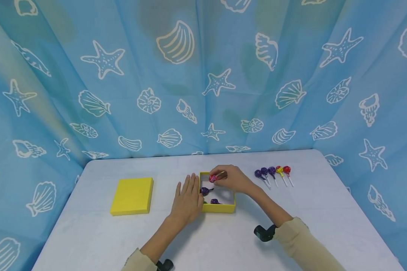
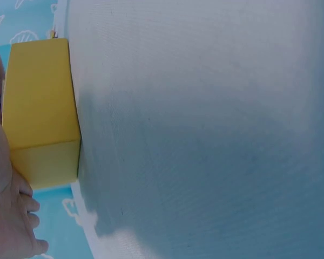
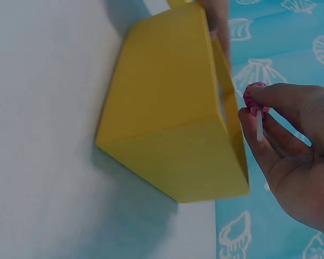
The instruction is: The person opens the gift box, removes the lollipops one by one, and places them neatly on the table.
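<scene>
Pinching pink lollipop in right hand, directly above open yellow box. Left hand flat, fingers straight, against box's left wall.

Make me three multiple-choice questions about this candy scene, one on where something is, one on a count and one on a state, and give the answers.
1. Where is the lid?
A. Left of the box
B. On the box
C. Right of the lollipop row

2. How many lollipops lie in the row on the table?
A. Two
B. Five
C. Nine

3. What is the right hand doing?
A. Lying flat on the table
B. Pinching a pink lollipop over the box
C. Lifting the lid

Answers:
1. A, the lid lies flat on the table left of the open box.
2. B, three purple, one yellow and red, and one red can be counted in the head view.
3. B, its fingers hold the pink lollipop above the box, while the left hand rests flat against the box's left wall.
</scene>
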`<action>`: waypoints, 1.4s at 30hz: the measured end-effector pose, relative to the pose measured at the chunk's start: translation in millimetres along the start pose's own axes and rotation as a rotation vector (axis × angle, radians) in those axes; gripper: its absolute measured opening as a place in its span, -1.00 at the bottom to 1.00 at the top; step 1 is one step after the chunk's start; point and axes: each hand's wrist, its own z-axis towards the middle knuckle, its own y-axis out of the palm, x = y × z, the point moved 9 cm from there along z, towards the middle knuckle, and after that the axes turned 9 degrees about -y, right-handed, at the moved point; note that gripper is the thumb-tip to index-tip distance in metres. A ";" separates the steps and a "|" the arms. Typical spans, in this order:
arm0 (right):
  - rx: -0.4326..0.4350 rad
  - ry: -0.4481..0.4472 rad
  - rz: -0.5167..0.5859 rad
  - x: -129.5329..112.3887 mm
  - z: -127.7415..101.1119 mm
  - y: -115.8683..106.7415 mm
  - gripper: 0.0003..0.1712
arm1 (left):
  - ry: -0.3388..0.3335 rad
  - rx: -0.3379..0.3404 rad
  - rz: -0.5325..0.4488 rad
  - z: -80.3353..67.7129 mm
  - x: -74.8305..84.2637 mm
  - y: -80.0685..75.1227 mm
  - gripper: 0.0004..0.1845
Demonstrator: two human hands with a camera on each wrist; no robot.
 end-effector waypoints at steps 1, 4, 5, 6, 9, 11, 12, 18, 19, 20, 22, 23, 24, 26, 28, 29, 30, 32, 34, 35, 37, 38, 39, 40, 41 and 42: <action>0.013 0.010 0.010 1.4 -1.1 -3.7 -0.71 | 0.000 0.001 0.001 -0.2 0.1 -0.1 -0.34; 0.055 0.044 0.060 5.4 -5.6 -15.6 -0.70 | 0.000 0.005 0.003 -0.2 0.2 -0.4 -0.33; 0.070 0.057 0.077 6.7 -7.4 -19.8 -0.70 | 0.000 0.006 0.004 0.0 0.4 -0.7 -0.33; 0.085 0.065 0.095 7.9 -9.3 -23.9 -0.70 | 0.000 0.008 0.004 0.1 0.4 -0.9 -0.33; 0.129 0.087 0.117 10.6 -15.9 -37.0 -0.69 | 0.002 0.012 0.002 0.2 0.5 -1.7 -0.33; 0.154 0.098 0.107 13.1 -20.8 -45.1 -0.69 | 0.005 0.014 -0.001 0.3 0.7 -2.0 -0.33; 0.165 0.101 0.101 14.4 -23.6 -48.9 -0.69 | 0.007 0.016 -0.003 0.3 0.7 -1.9 -0.34; 0.214 0.142 0.070 24.8 -43.3 -70.0 -0.65 | 0.016 0.020 -0.011 1.0 0.5 -1.4 -0.34; 0.225 0.149 0.067 26.9 -47.1 -73.9 -0.64 | 0.016 0.022 -0.009 1.1 0.4 -1.6 -0.34; 0.242 0.160 0.069 29.7 -51.1 -78.0 -0.63 | 0.016 0.024 -0.009 1.2 0.4 -1.9 -0.34; 0.278 0.188 0.076 35.4 -59.8 -86.3 -0.62 | 0.015 0.023 -0.011 1.6 0.4 -2.5 -0.34; 0.293 0.198 0.083 38.6 -64.4 -90.4 -0.62 | 0.015 0.021 -0.010 1.7 0.5 -2.7 -0.34; 0.309 0.209 0.088 41.5 -69.0 -94.3 -0.60 | 0.015 0.021 -0.011 1.7 0.6 -2.9 -0.34; 0.335 0.226 0.096 47.8 -78.4 -100.9 -0.59 | 0.015 0.018 -0.015 1.5 0.6 -3.1 -0.34; 0.350 0.230 0.086 53.2 -87.5 -106.3 -0.58 | 0.015 0.018 -0.014 1.2 0.3 -2.7 -0.34; 0.353 0.228 0.078 55.7 -91.9 -108.5 -0.58 | 0.014 0.018 -0.011 1.1 0.2 -2.3 -0.34; 0.356 0.223 0.067 57.4 -96.2 -110.4 -0.58 | 0.015 0.021 -0.009 1.0 0.0 -1.9 -0.34; 0.361 0.217 0.052 61.8 -105.4 -113.8 -0.60 | 0.014 0.023 -0.008 0.7 -0.5 -0.8 -0.34; 0.369 0.211 0.033 65.5 -114.9 -117.6 -0.61 | 0.016 0.028 -0.010 0.4 -0.6 -0.2 -0.34; 0.375 0.211 0.019 67.4 -119.8 -119.8 -0.62 | 0.017 0.029 -0.011 0.4 -0.7 0.0 -0.34; 0.391 0.214 -0.007 72.2 -129.5 -124.7 -0.62 | 0.018 0.035 -0.016 0.1 -0.8 0.1 -0.34; 0.400 0.215 -0.019 74.2 -134.1 -127.3 -0.61 | 0.018 0.037 -0.018 -0.1 -0.8 0.0 -0.34; 0.408 0.218 -0.028 76.2 -138.5 -129.6 -0.61 | 0.018 0.038 -0.019 -0.3 -0.9 0.0 -0.34; 0.414 0.225 -0.040 78.5 -143.1 -131.9 -0.61 | 0.018 0.039 -0.019 -0.3 -0.8 -0.1 -0.34; 0.421 0.234 -0.048 80.9 -147.8 -134.0 -0.60 | 0.018 0.038 -0.019 -0.3 -0.8 -0.1 -0.34; 0.426 0.246 -0.052 83.5 -152.3 -135.7 -0.59 | 0.018 0.037 -0.019 -0.4 -0.8 -0.1 -0.34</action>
